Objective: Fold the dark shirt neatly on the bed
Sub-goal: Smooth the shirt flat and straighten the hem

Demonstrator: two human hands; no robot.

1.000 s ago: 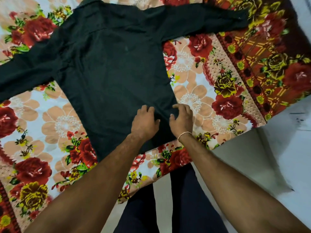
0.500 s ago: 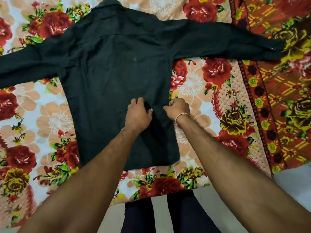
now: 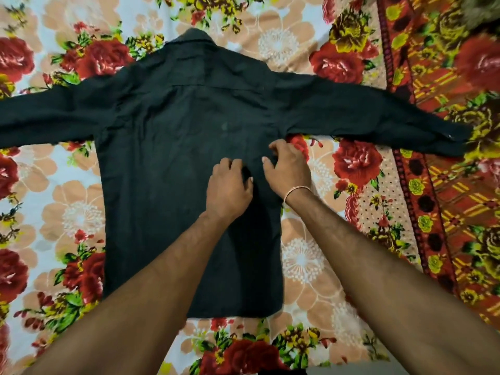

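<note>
On the flowered bedsheet (image 3: pixel 303 261), near its front edge, the dark shirt (image 3: pixel 173 163) lies spread flat with the back side up. The collar (image 3: pixel 193 39) points to the far edge, the hem (image 3: pixel 232 313) lies close to the front edge, and both sleeves stretch out sideways. The right sleeve (image 3: pixel 378 117) reaches to the patterned border of the sheet (image 3: pixel 433 201) at the right; the left sleeve (image 3: pixel 46 115) runs out of the picture at the left edge.

Both hands work at the right side of the shirt body, just under the armpit. The left hand (image 3: pixel 228 189) rests on the cloth with its fingers bent down into it; I cannot tell surely if it pinches the cloth or only presses it. The right hand (image 3: pixel 288 169) has its fingers curled on the side seam, and it seems to hold the edge of the cloth there.

Nothing is folded yet, so I judge the task is at its beginning. The risk is in the first fold. If the right hand pulls the side inward while the left hand does not hold the body firmly, the whole shirt can slide on the sheet and the fold line becomes slanted. The long right sleeve can drag behind and bunch under the fold. Some small wrinkles show near the shoulder; if they are folded in, the result is not neat.
</note>
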